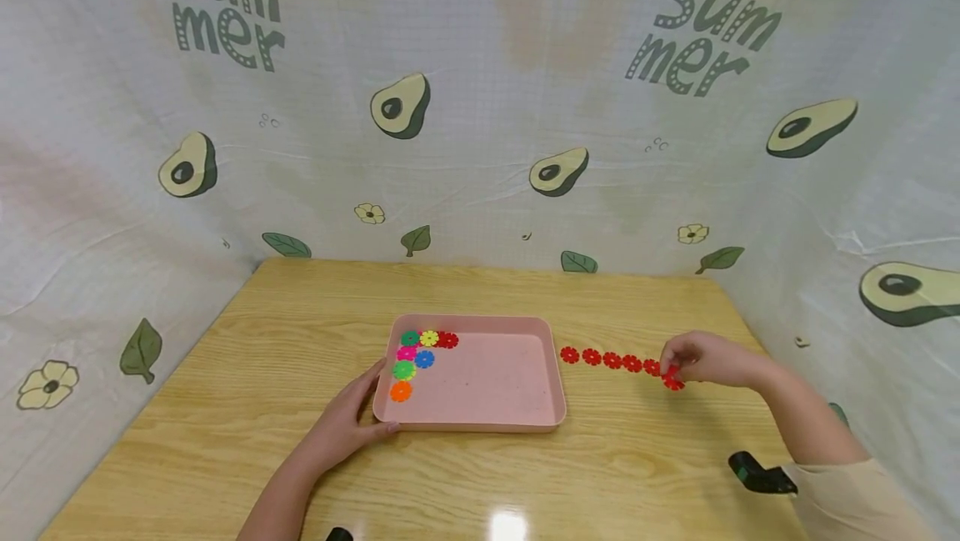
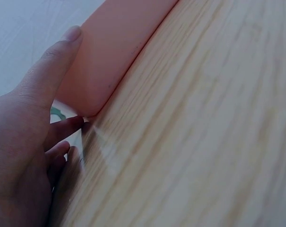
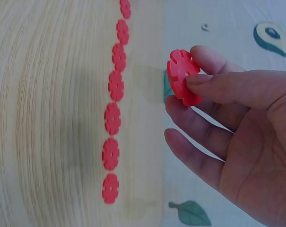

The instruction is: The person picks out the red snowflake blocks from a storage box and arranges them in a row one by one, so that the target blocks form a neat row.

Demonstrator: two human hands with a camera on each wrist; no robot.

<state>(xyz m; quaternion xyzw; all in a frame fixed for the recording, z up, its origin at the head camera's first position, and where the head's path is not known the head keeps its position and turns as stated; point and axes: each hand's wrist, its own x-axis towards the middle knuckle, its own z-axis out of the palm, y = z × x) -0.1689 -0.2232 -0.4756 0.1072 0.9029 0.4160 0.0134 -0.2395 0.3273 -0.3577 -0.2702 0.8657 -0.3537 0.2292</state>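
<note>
My right hand [image 1: 708, 358] pinches a red flower-shaped plastic disc [image 3: 183, 78] between thumb and fingertips, tilted up on edge in the right wrist view. Its other fingers are loosely bent. Below and beside it, a row of several matching red discs [image 1: 592, 357] lies on the wooden table, running right from the pink tray [image 1: 480, 426]. My left hand [image 1: 345, 420] rests at the tray's front-left corner, thumb straight along the front wall and fingers against the left side. In the left wrist view, the thumb [image 2: 62, 52] lies on the tray's outer wall.
Inside the tray's left part lie several coloured discs, including an orange one [image 1: 401, 391], a blue one [image 1: 424, 359] and a yellow one [image 1: 429, 338]. A patterned cloth [image 1: 480, 107] with avocados hangs behind and beside the wooden table [image 1: 465, 483]. A black wrist device [image 1: 761, 474] sits at the right sleeve.
</note>
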